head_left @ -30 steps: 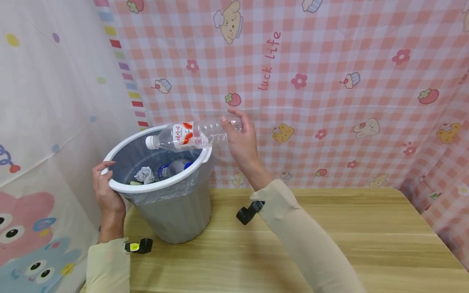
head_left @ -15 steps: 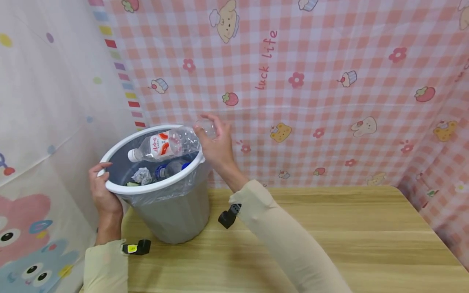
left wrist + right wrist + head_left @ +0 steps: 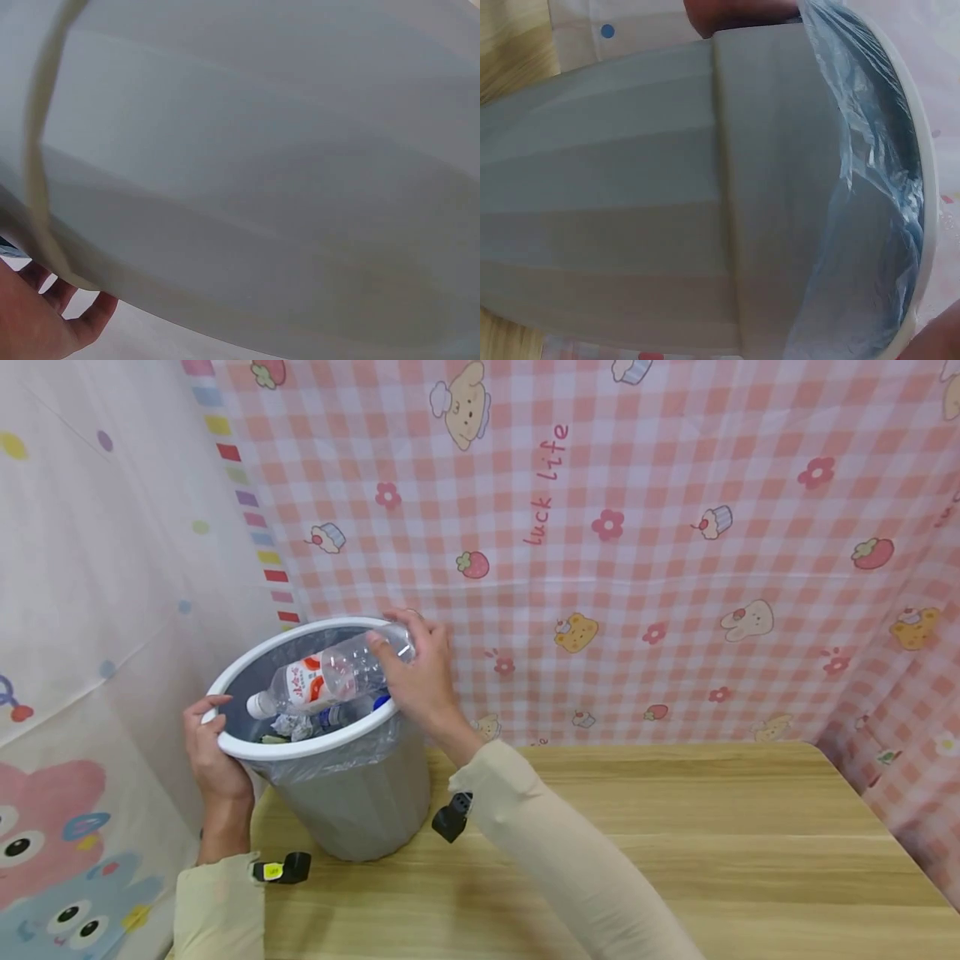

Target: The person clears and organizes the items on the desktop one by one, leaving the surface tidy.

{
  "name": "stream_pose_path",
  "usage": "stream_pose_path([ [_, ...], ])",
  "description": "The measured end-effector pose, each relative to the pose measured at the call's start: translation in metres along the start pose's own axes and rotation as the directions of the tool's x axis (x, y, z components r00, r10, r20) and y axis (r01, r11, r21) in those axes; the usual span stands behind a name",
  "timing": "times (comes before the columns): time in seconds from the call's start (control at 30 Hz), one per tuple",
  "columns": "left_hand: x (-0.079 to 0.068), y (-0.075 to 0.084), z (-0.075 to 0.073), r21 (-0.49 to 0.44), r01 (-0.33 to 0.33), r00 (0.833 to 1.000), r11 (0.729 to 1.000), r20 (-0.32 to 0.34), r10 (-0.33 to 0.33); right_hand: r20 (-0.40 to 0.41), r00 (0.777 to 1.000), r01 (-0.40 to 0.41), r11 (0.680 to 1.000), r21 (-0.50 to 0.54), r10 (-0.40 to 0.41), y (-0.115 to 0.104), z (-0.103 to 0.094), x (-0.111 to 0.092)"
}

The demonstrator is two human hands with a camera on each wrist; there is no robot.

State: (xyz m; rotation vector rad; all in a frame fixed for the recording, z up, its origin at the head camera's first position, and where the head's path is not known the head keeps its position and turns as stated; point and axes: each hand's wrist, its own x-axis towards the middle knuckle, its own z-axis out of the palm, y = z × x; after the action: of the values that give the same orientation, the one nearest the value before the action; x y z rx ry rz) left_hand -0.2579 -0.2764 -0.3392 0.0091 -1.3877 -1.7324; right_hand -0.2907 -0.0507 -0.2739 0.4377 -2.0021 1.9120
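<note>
A grey trash can (image 3: 367, 810) with a white rim stands at the left of the table, lined with a clear plastic bag (image 3: 855, 165). My left hand (image 3: 217, 752) grips its rim at the left side, thumb and fingers curled over the edge. With my right hand (image 3: 420, 672) I hold a clear plastic bottle (image 3: 337, 672) by its base, over the right rim. The bottle lies slanted inside the can's mouth, its white cap pointing down and left. Its red and white label faces up. In the left wrist view, fingers (image 3: 94, 319) hook onto the can's edge.
Inside the can lie a crumpled white wad (image 3: 292, 727) and a bottle with a blue label (image 3: 330, 718), partly covered by the held one. The wooden table (image 3: 637, 835) extends to the right. A checked cloth (image 3: 660, 568) hangs behind, and a white printed cloth (image 3: 112, 610) on the left.
My right hand has moved left and down with the bottle, from above the rim into the can's mouth. The cap end has dropped lower. My left hand stays on the rim.
</note>
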Motion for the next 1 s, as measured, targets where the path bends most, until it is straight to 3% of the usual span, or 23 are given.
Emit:
stream_pose_path([
  [0.47, 0.000, 0.000, 0.000, 0.008, -0.008, 1.000, 1.000, -0.006, 0.008, 0.006, 0.998, 0.059, 0.991, -0.124, -0.058, 0.004, 0.010, -0.004],
  [1.0, -0.001, -0.001, -0.001, 0.035, 0.001, 1.000, 0.999, 0.011, -0.001, 0.071, 0.997, 0.009, 0.964, -0.267, 0.010, 0.000, 0.010, -0.004],
])
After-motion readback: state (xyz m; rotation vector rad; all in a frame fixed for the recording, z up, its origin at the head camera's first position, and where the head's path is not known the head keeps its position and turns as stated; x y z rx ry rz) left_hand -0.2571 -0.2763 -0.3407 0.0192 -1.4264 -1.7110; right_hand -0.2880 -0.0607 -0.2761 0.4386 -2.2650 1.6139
